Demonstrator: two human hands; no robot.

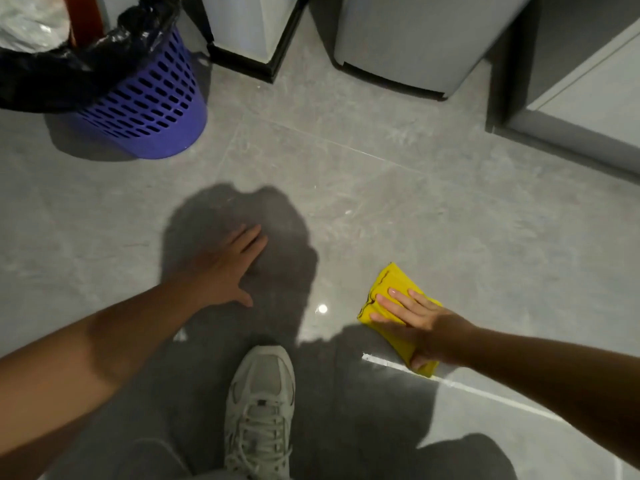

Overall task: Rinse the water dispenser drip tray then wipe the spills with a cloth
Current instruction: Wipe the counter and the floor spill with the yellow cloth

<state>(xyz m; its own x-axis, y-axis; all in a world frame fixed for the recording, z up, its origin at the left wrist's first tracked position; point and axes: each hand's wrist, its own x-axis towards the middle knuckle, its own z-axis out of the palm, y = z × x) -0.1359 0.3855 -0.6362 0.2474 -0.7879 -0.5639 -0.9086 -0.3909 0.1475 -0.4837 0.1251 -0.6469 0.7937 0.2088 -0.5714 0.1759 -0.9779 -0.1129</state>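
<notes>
The folded yellow microfibre cloth (pixel 394 299) lies flat on the glossy grey tiled floor (pixel 381 174), right of centre, its layered edges showing dark stitching along the near-left side. The right hand (pixel 412 315) presses down on it with fingers straight and spread, covering most of its middle. The left hand (pixel 225 268) rests palm-down on the bare floor, fingers extended, well apart from the cloth. A pale grey laced sneaker (pixel 259 410) stands between the arms. A purple perforated plastic bin (pixel 152 109) with a black liner stands at upper left.
</notes>
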